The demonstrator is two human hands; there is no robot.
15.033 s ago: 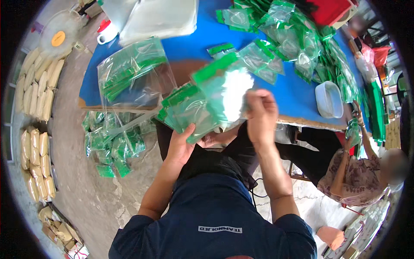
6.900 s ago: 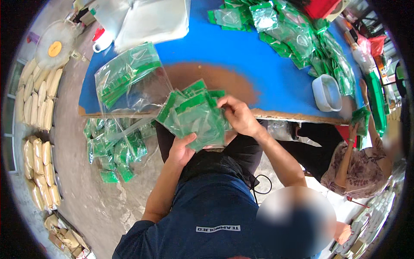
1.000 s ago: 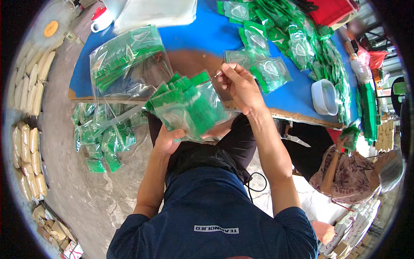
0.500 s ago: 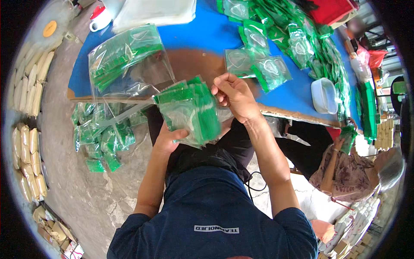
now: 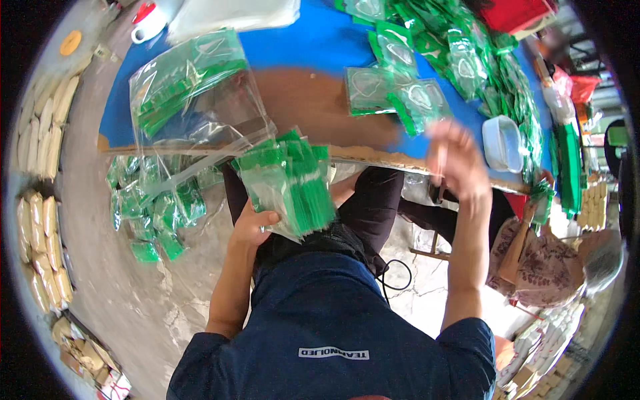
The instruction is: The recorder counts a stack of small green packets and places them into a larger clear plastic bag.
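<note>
A fanned stack of green-and-clear plastic packets point(image 5: 293, 183) is gripped in my left hand point(image 5: 255, 225), its thumb across the near corner; the other fingers are behind the stack. My right hand point(image 5: 460, 160) is raised over the table's front edge and smeared by motion, so its fingers cannot be read. Just beyond it lie a few loose packets point(image 5: 419, 105) of the same kind. A large clear bag point(image 5: 193, 87) holding more packets rests on the left of the table, its open end drooping over the edge near my left hand.
On the blue table point(image 5: 300, 47), a heap of green packets point(image 5: 493, 87) fills the right side, with a white plastic tub point(image 5: 501, 143) near its front. More packets point(image 5: 160, 220) lie below the table at left. Another person point(image 5: 533, 260) sits at the right, handling a packet.
My right hand has swung right, away from the stack, toward the table's right side. The left hand keeps its hold, with the stack slightly lower.
</note>
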